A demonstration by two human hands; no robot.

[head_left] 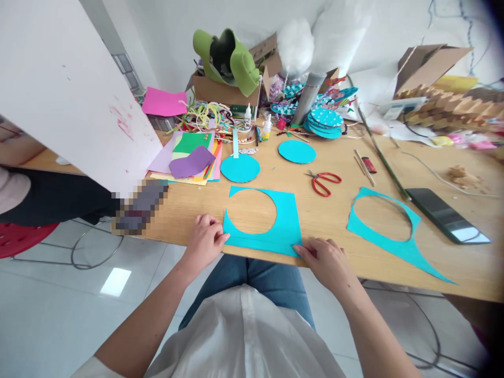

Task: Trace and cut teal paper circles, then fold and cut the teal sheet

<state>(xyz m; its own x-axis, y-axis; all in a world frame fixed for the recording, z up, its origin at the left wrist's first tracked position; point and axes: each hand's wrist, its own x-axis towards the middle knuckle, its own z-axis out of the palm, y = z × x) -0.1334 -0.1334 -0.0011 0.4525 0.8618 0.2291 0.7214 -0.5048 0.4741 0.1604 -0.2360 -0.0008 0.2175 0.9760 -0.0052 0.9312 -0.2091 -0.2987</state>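
Observation:
A bright blue sheet of paper or felt (287,223) with a large round hole lies flat near the table's front edge. The hole breaks through its left side. My left hand (205,239) has its thumb and fingers closed at the sheet's lower left edge. At the lower right corner, my right hand (325,260) pinches the sheet between thumb and fingers. Behind the sheet lie a blue disc (240,169) with a pale strip above it and another blue disc (297,151). Red-handled scissors (323,185) rest to the right, blades partly apart.
A second blue offcut (415,254) with a round hole lies right, beside a phone (444,212). Coloured sheets (191,163) are piled left. Further back stand glue bottles (266,127), a grey flask (309,100) and patterned discs (325,123). A white panel (90,100) rises at left.

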